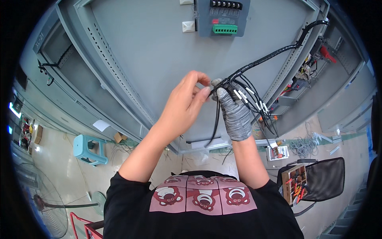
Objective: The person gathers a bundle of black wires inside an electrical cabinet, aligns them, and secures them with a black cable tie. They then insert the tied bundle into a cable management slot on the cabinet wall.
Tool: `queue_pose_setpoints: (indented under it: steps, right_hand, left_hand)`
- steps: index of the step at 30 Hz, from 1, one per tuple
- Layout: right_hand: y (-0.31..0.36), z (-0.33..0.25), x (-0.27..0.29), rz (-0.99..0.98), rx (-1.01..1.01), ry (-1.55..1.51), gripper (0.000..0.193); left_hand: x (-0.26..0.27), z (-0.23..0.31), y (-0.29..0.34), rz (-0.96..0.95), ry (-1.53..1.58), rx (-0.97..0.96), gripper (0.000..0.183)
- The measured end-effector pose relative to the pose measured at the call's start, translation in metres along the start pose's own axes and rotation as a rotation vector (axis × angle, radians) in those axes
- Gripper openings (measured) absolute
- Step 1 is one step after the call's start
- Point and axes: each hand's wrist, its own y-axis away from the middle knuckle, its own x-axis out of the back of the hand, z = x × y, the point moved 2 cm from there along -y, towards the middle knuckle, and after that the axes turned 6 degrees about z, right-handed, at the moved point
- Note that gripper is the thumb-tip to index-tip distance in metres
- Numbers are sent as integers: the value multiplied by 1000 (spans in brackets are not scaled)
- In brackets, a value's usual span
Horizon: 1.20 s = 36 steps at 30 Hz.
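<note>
Cable bundle (266,58): black and spirally wrapped, it hangs from the far right of the cabinet frame (292,55) and comes down to both hands; its long axis slants from far right to near left.
Right hand (235,109): in a grey striped glove, its grip closed around the bundle near the left end, thumb on the near side.
Left hand (187,97): bare, just left of the glove at the bundle's tip; thumb and forefinger are curled close to each other, but I cannot tell whether they pinch a strand.
Key relation: the bundle's wrapped run lies to the right and far side of the left grip, with the right hand between; the right hand is nearer to that run, the left to the tip.
Loose wires (241,85): fanned out right of the glove, some with white sleeves (249,91).
Hanging strand (217,119): black, dropping toward the near side between the hands.
Grey device (225,18): on the panel (155,44), beyond the hands, with a green terminal block (225,29).
Tool box (294,183): near right, on a black chair (328,179).
</note>
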Motion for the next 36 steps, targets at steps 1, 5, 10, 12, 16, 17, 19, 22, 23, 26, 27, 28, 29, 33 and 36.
queue_pose_setpoints:
  steps: [1,5,10,12,16,17,19,22,23,26,27,28,29,33,36]
  right_hand:
    - [0,1,1,5,8,28,33]
    - [5,8,5,44,0,108,34]
    - [14,13,5,125,23,62,22]
    - [14,19,8,141,37,18,21]
    - [13,20,6,166,11,-29,28]
    - [14,21,7,165,-13,-25,29]
    - [13,18,4,115,81,-29,33]
    - [13,24,1,50,-5,-376,35]
    - [13,27,2,88,-49,-386,32]
    - [8,37,1,208,-176,-423,24]
    - [9,38,2,250,-216,-436,22]
    - [9,31,-2,251,-226,-319,22]
    - [9,17,-8,252,-227,-205,22]
    - [11,14,-15,314,-235,28,25]
    - [18,3,-10,282,-283,187,23]
  left_hand:
    - [-1,-6,-1,-23,21,39,8]
    - [-3,-23,1,-99,109,169,9]
    - [-4,-20,3,-244,385,439,11]
    - [-4,-17,1,-335,576,562,15]
    - [-1,-30,-6,-429,546,394,20]
    - [0,-31,-7,-448,538,378,19]
    - [4,-30,-12,-469,405,287,14]
    - [10,-27,-19,-406,58,27,6]
    - [10,-27,-18,-345,-40,-82,5]
    - [13,-22,-14,-196,-363,-416,11]
    - [14,-20,-11,-149,-473,-530,14]
    - [16,-18,-10,-126,-509,-559,15]
    - [19,-15,-10,-101,-546,-598,16]
    - [20,-12,3,-124,-586,-678,17]
    - [18,-14,11,-150,-599,-689,17]
